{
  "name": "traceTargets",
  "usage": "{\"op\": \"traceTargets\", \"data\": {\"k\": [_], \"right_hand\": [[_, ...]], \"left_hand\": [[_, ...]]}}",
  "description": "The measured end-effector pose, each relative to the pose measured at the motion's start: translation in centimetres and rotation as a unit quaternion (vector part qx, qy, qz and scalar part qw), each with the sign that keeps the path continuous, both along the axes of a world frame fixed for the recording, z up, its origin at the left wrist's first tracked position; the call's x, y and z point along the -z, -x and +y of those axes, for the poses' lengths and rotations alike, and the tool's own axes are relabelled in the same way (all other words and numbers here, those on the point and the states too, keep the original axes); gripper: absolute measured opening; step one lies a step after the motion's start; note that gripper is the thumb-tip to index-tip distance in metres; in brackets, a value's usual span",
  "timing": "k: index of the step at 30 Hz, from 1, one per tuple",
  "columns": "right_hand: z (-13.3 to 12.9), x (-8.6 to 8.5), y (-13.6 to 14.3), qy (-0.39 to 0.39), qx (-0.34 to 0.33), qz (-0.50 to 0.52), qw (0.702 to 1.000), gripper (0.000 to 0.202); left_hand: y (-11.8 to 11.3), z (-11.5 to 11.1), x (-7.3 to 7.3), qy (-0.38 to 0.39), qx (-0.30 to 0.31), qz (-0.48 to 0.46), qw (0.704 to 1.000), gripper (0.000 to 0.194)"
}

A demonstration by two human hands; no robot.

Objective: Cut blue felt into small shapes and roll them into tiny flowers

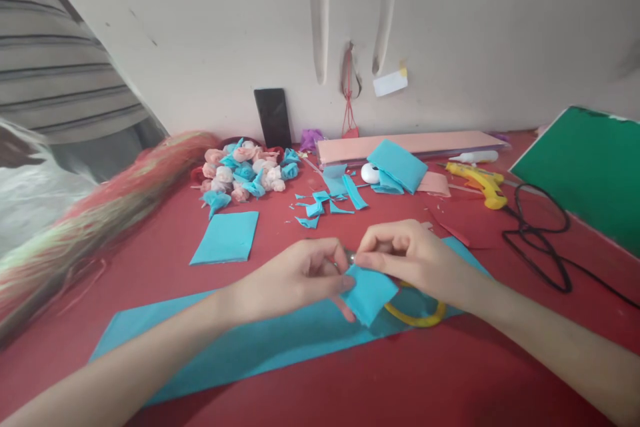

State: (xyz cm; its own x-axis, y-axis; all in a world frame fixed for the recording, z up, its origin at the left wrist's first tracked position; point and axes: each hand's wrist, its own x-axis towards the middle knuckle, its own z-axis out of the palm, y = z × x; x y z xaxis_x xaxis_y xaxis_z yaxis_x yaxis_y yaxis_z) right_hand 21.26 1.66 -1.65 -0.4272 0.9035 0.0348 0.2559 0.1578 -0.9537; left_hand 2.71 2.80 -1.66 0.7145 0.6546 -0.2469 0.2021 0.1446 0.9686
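Observation:
My left hand [313,273] pinches the left edge of a small blue paper square [371,293] between thumb and fingers. At the upper edge of that square, my right hand [405,250] has its thumb and fingertips pressed together on the paper. Scissors with yellow handles [423,320] are partly hidden below my right hand; a bit of shiny metal shows between the hands. Under both hands a long blue paper strip [240,347] lies across the table. To the left is a folded blue paper piece [226,237].
Pink, white and blue paper flowers [245,170] are heaped at the back left, near a leaning black phone [273,117]. Blue scraps [320,205] and folded blue paper [397,165] lie behind my hands. A yellow glue gun [480,183] with a black cord [545,247] lies right.

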Motion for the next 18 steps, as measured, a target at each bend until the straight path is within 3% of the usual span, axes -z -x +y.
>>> {"op": "traceTargets", "data": {"k": [8, 11, 18], "right_hand": [[-0.1, 0.6, 0.1, -0.004, 0.072, -0.012, 0.997, 0.031], [-0.1, 0.4, 0.0, -0.009, 0.067, -0.018, 0.998, 0.029], [-0.8, -1.3, 0.3, -0.017, 0.036, -0.059, 0.997, 0.026]], "left_hand": [[0.1, 0.0, 0.2, 0.018, -0.048, -0.04, 0.998, 0.019], [0.1, 0.1, 0.2, 0.024, -0.056, -0.04, 0.997, 0.019], [0.0, -0.2, 0.2, 0.072, 0.026, -0.076, 0.994, 0.013]]}}
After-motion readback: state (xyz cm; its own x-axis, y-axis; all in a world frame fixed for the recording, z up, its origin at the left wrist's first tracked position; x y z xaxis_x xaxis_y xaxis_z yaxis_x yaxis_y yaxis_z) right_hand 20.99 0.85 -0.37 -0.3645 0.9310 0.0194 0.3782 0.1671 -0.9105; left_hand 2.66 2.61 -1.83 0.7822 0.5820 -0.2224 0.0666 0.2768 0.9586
